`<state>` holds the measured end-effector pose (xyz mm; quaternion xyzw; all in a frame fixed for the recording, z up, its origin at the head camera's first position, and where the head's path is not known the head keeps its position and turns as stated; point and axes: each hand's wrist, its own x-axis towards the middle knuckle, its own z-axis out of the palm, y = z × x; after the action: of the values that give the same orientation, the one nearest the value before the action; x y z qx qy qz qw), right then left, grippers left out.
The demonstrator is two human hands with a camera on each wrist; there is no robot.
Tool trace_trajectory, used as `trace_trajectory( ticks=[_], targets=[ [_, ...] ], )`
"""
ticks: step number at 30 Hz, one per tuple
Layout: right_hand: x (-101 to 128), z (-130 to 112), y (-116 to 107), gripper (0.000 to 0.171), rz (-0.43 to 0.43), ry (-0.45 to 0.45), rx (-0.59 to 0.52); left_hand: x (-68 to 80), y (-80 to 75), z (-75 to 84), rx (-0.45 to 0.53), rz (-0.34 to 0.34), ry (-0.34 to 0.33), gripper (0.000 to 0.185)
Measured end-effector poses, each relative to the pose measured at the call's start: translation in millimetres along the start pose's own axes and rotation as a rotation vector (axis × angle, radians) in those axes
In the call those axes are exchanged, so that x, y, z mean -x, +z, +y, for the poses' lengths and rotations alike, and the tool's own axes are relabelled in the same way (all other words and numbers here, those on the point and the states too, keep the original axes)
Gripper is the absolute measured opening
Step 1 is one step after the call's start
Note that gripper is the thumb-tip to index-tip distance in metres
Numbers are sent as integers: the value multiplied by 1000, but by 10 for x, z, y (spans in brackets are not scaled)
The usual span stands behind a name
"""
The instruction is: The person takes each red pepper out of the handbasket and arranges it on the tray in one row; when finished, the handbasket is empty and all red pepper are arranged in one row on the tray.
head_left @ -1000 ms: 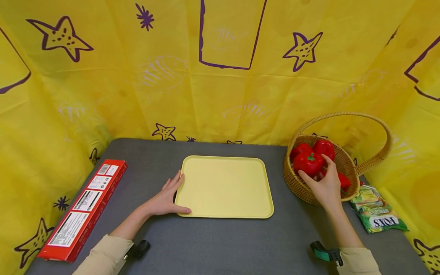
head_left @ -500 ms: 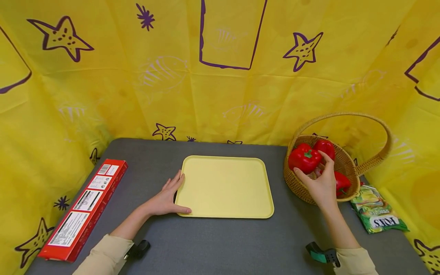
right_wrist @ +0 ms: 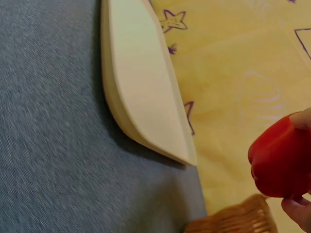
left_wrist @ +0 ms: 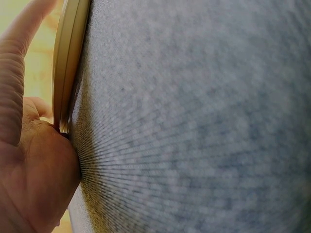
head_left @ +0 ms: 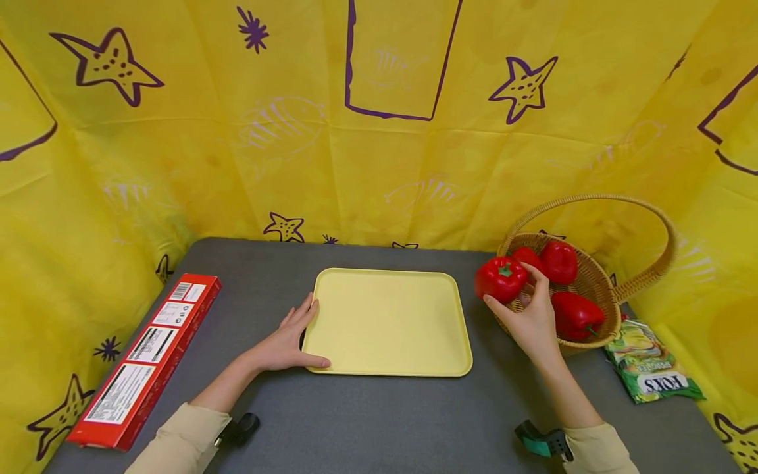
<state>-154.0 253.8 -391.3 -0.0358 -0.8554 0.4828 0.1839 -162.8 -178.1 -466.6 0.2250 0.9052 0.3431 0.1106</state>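
Observation:
In the head view, my right hand point(head_left: 531, 320) holds a red bell pepper point(head_left: 500, 280) between thumb and fingers, over the left rim of a wicker basket point(head_left: 598, 276). The right wrist view shows this bell pepper point(right_wrist: 282, 158) raised above the table, fingertips on two sides of it. My left hand point(head_left: 290, 339) rests with spread fingers along the left edge of a pale yellow tray point(head_left: 391, 322), its thumb lying over the near corner. Inside the basket lie more red peppers, among them one at the back point(head_left: 558, 262) and a longer one point(head_left: 576, 316) in front.
A long red box point(head_left: 145, 362) lies at the left side of the grey table point(head_left: 379, 421). Right of the basket is a green FOX'S packet point(head_left: 651, 362). The basket's tall handle point(head_left: 666, 247) arches above it. A yellow patterned cloth point(head_left: 379, 164) hangs behind and at both sides.
My right hand has lifted the bell pepper out of the other peppers and carried it left to the basket's rim, uncovering the longer pepper. My left hand has stayed at the tray.

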Motion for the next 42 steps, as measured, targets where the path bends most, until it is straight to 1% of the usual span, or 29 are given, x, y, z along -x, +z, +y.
trace_trajectory(
  ticks=[5, 8, 12, 16, 20, 23, 28, 32, 36, 42],
  targets=[
    [28, 22, 141, 85, -32, -40, -17, 0, 11, -18, -2, 3, 4, 123],
    [60, 0, 209, 85, -71, -53, -35, 1, 13, -23, 1, 4, 4, 123],
    [130, -129, 272, 83, -126, -68, -67, 0, 13, -24, 4, 3, 5, 123],
    [212, -295, 328, 79, -151, -101, -70, -1, 9, -22, 5, 1, 6, 123],
    [262, -361, 388, 79, -183, -80, -68, 1, 7, -22, 5, 2, 9, 123],
    [276, -337, 434, 80, -214, -57, -71, -2, 8, -22, 5, 2, 9, 124],
    [253, -132, 542, 85, -249, -56, -100, -8, 12, -20, 5, 3, 9, 124],
    [247, -3, 640, 89, -254, -69, -75, -7, 15, -17, 4, 6, 9, 125],
    [261, 7, 708, 89, -261, -67, -55, -8, 17, -14, 1, 5, 11, 125],
    [284, -30, 786, 87, -278, -45, -73, -6, 11, -13, 2, 1, 14, 126]
  ],
)
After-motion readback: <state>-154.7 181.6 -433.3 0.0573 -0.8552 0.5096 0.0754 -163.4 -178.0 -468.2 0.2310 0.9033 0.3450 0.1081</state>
